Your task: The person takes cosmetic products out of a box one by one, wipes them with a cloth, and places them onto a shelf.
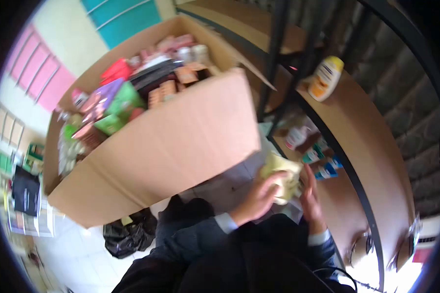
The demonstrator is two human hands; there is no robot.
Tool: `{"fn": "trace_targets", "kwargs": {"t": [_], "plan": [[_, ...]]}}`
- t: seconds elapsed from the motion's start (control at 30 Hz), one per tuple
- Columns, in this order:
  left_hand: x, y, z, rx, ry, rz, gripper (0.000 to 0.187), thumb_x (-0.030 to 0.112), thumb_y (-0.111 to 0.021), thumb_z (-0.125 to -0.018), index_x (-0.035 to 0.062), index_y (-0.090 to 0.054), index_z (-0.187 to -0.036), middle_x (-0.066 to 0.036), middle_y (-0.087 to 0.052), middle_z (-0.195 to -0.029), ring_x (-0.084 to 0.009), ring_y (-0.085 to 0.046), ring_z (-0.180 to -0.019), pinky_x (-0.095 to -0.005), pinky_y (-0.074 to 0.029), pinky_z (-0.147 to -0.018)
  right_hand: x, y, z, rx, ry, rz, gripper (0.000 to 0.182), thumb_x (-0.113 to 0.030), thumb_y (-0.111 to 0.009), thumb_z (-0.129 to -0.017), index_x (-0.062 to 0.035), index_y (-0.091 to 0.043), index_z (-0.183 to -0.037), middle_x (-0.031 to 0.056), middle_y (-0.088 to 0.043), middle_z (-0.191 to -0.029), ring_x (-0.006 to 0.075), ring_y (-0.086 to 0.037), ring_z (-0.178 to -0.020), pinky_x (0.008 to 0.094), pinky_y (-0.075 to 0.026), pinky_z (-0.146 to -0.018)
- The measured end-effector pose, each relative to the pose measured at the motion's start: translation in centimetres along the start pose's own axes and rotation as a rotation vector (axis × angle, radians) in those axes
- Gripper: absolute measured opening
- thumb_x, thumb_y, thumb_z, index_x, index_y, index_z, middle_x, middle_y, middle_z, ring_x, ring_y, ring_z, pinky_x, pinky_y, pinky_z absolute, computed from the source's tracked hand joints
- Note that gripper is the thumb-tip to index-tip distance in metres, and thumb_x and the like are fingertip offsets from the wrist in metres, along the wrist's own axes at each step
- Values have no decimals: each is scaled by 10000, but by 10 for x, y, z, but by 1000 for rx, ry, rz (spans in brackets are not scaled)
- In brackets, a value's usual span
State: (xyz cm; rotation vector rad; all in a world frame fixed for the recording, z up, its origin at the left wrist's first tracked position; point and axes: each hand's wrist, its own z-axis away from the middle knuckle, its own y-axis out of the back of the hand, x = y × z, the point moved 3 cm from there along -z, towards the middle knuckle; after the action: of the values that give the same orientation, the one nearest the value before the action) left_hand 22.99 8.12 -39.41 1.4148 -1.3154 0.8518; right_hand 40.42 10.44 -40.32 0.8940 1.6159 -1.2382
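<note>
A crumpled pale yellow packet [287,177] is held between my two hands, low and right of the large cardboard box. My left hand [260,198] grips its left side, with fingers over its front. Against its right side, my right hand [312,199] presses with fingers pointing up. The open cardboard box [181,132] fills the upper left and holds many packets, small boxes and bottles. Inside it are a green packet [126,105] and a red item [116,72].
A yellow and white bottle [325,79] stands on the curved wooden shelf [371,122] at right. Tubes [325,171] and a white bottle [295,138] sit on a lower shelf. Black metal bars rise behind. A black plastic bag [129,237] lies on the floor at lower left.
</note>
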Motion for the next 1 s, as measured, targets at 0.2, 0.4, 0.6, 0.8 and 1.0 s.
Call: {"fn": "trace_targets", "kwargs": {"t": [0.2, 0.4, 0.6, 0.8, 1.0], "plan": [[94, 34, -4, -184, -223, -227, 663, 304, -562, -859, 36, -252, -1381, -212, -345, -1350, -383, -329, -1263, -431, -320, -1007, 22, -53, 0, 172, -129, -181, 511, -267, -496, -921, -39, -325, -1345, 110, -438, -1292, 234, -452, -1173, 363, -402, -961], [220, 191, 9, 303, -580, -1150, 249, 75, -626, -710, 39, -603, -955, -117, -587, -1019, -317, -566, -950, -416, -453, -789, -7, -38, -13, 68, -59, -354, 654, -381, -563, -844, -87, -303, -1367, 129, -416, -1334, 284, -456, -1190, 454, -451, -921], [204, 307, -1, 258, -20, -1314, 189, 61, -624, -720, 50, -629, -908, -117, -626, -852, -290, -600, -802, -372, -465, -728, -53, -51, -4, 60, -32, -282, 748, -440, -654, -769, -104, -324, -1351, 115, -431, -1316, 274, -456, -1192, 459, -430, -947], [209, 315, -2, 305, -77, -1268, 89, 121, -631, -735, 79, -640, -813, -108, -622, -679, -299, -608, -656, -402, -463, -671, -74, -55, 4, -35, -1, -253, 840, -438, -688, -746, -149, -245, -1399, 54, -361, -1391, 227, -371, -1269, 408, -336, -1031], [309, 306, 0, 646, -717, -1234, 113, 101, -580, -827, 56, -546, -925, -65, -580, -857, -193, -550, -745, -310, -457, -659, -108, -70, -18, -66, 123, -349, 670, -334, -585, -860, -126, -239, -1395, 70, -331, -1404, 234, -360, -1274, 420, -302, -1053]]}}
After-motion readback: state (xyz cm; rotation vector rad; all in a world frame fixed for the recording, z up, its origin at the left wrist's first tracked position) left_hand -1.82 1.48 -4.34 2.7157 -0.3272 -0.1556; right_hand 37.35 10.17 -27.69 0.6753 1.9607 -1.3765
